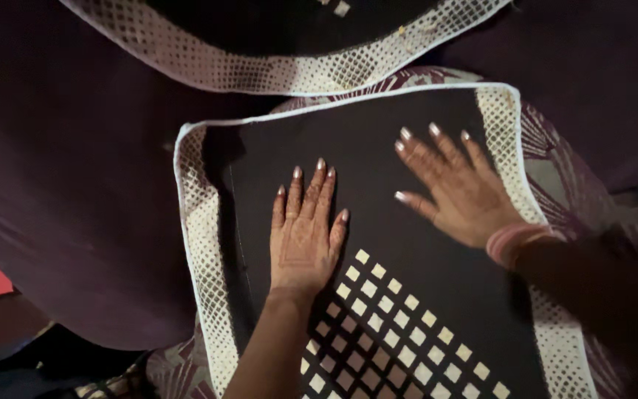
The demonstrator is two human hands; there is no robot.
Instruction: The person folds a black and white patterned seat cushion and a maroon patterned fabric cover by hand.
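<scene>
Right under the camera, a black cloth with a white lattice border is spread out flat, and both hands are pressing down on it. The left hand lies palm-down near the middle, fingers straight and close together, holding nothing, just above a patch of pale squares. The right hand is just beside it, fingers spread apart, also flat and empty, with pink bangles at the wrist. Under the cloth there's a maroon patterned fabric. Further up, a second black piece with the same white border lies on a dark purple sheet.
</scene>
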